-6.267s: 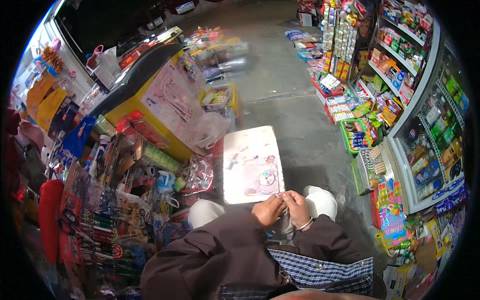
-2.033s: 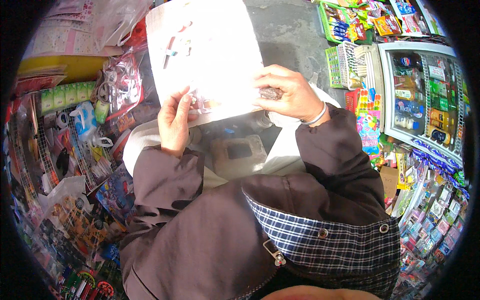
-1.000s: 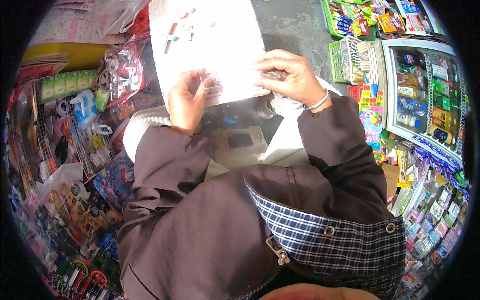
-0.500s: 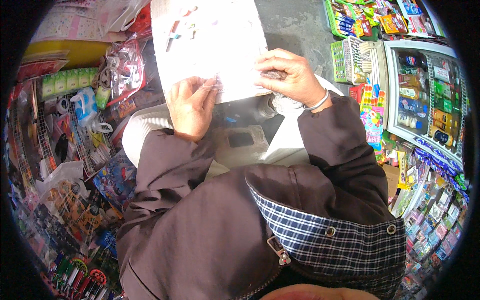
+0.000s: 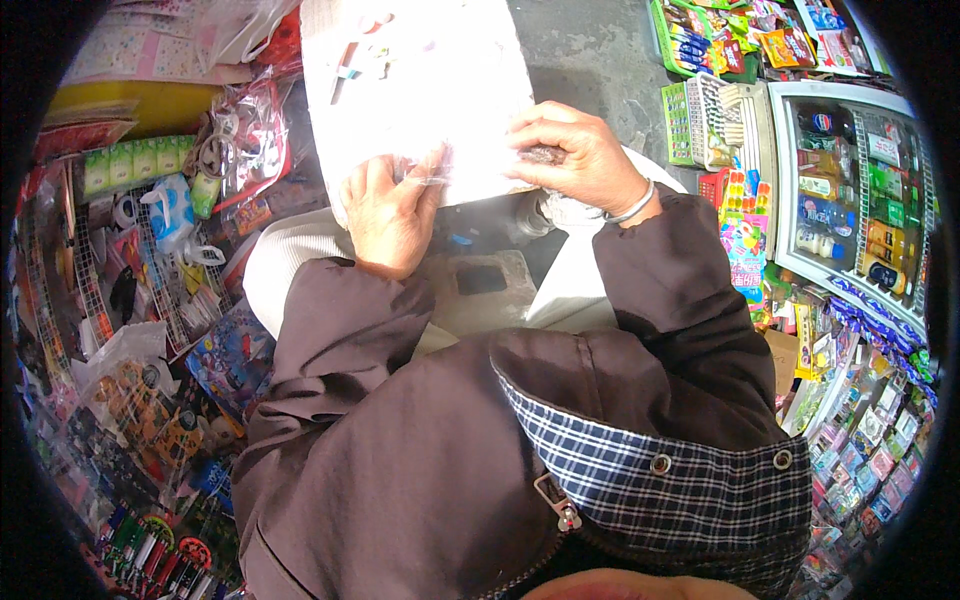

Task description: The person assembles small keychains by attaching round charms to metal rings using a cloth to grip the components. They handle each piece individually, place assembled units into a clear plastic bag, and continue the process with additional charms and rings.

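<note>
My left hand (image 5: 388,218) is over the near left edge of a bright white board (image 5: 420,85). Its thumb and fingers pinch a piece of clear plastic film (image 5: 428,174), which glare partly washes out. At the board's near right corner my right hand (image 5: 590,160) curls round a brown, crinkled bundle (image 5: 543,154), its kind not clear. Whether film and bundle are one piece I cannot tell. Farther off on the board lie a slim dark-and-blue tool like a cutter (image 5: 345,72) and a few small bits (image 5: 376,22).
Beneath the board's near edge is a grey stool or frame with a square hole (image 5: 482,278), between my knees. Racks of packaged goods (image 5: 140,230) crowd the left. Right stand a green basket (image 5: 678,122), a glass-fronted drinks cooler (image 5: 850,190) and hanging packets (image 5: 870,440).
My left hand has shifted slightly right and its fingers have turned, with more of the clear film showing toward my right hand. My right hand has barely moved.
</note>
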Tool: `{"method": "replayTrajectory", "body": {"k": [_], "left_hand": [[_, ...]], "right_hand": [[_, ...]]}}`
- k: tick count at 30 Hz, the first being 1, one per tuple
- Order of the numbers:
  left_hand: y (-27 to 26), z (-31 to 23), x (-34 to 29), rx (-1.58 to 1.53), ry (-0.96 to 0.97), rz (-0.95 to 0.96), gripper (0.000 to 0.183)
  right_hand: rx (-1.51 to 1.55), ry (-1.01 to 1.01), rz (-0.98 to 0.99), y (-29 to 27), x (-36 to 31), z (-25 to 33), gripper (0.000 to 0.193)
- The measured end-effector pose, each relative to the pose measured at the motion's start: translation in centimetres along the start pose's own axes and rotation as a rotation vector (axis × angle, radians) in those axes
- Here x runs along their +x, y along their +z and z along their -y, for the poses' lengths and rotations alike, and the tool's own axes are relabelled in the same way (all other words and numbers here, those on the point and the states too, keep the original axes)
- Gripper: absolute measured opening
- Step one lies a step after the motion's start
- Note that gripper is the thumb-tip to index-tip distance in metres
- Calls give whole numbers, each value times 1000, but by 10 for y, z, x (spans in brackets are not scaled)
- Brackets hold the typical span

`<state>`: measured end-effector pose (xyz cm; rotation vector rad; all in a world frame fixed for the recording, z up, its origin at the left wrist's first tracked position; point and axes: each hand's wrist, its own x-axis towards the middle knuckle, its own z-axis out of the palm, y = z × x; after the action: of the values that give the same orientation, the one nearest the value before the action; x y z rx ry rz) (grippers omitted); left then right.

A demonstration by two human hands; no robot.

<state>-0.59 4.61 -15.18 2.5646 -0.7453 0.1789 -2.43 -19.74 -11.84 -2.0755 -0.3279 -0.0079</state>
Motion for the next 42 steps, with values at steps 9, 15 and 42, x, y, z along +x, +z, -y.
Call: {"method": "replayTrajectory", "body": {"k": [9, 15, 42], "left_hand": [[2, 0, -4, -54, -1, -30, 34], [2, 1, -3, 33, 40, -27, 37], [-8, 17, 0, -219, -37, -97, 20]], "right_hand": [[-42, -2, -8, 0, 0, -1, 22], [27, 25, -9, 2, 1, 0, 22], [-255, 82, 22, 6, -3, -1, 18]]}}
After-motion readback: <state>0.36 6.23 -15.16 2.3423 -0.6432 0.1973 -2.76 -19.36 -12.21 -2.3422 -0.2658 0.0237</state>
